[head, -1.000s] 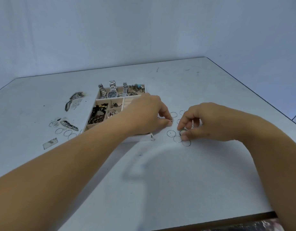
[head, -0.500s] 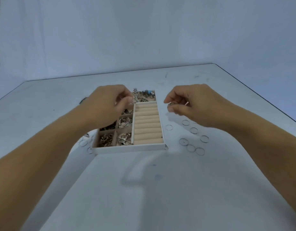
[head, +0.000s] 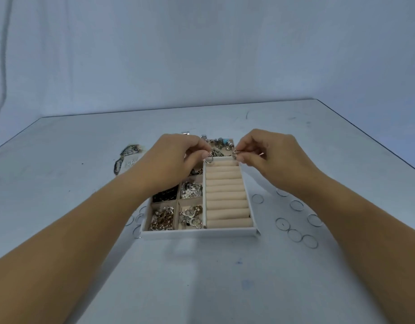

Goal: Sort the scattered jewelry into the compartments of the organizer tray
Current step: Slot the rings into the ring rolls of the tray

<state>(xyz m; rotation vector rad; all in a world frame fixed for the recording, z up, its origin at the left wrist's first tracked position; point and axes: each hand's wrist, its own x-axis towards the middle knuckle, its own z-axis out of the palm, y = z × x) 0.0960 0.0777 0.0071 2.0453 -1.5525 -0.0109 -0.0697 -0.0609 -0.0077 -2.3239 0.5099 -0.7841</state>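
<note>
Pinched between thumb and fingertips: left hand (head: 178, 157) held small ring (head: 207, 160); right hand (head: 267, 155) pinched second ring (head: 234, 155) the same way. Both rings were at far end of tray (head: 199, 233), over padded rolls (head: 225, 192), left one touching first slot. Fingertip grip probably chosen so each ring stood on edge, ready to wedge between rolls. Side compartments held mixed jewelry (head: 162, 219). Loose rings (head: 295, 235) lay on table (head: 225, 277) right of tray, few more at its left edge; sorting judged unfinished.
</note>
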